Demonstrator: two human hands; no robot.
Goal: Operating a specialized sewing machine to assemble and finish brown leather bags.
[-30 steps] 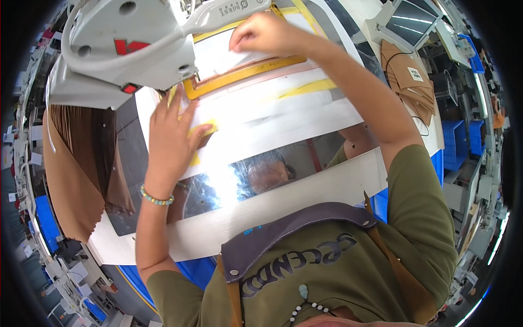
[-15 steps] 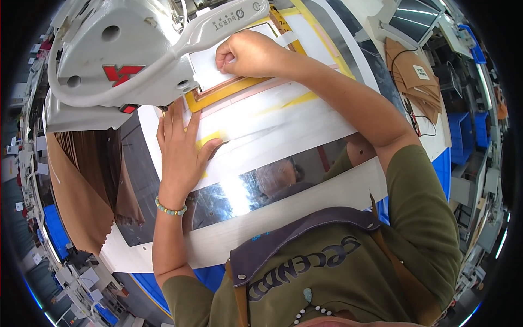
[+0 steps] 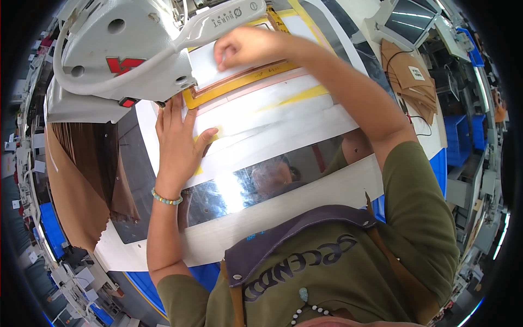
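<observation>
My left hand [image 3: 178, 136] lies flat on a white sheet [image 3: 245, 139], fingers stretched out and the thumb apart. Its fingertips reach the near left corner of a yellow-bordered template frame [image 3: 239, 85], close under the sewing machine head [image 3: 103, 60]. Over the white panel [image 3: 204, 65] inside that frame, my right hand [image 3: 242, 48] is curled with the fingertips pinched together. Motion smears it a little, and whatever it may hold is hidden. I cannot tell whether it touches the panel.
Brown cut pieces [image 3: 81, 185] hang at the left edge of the table. More brown pieces [image 3: 406, 76] are stacked at the right, beside a pair of thread snips [image 3: 407, 111]. A monitor [image 3: 409, 20] stands at the far right. A shiny metal plate [image 3: 218, 199] lies under the sheet.
My right hand has shifted slightly and is now blurred, still with curled fingers. My left hand stays flat by the frame's corner. The whole view has tilted a little.
</observation>
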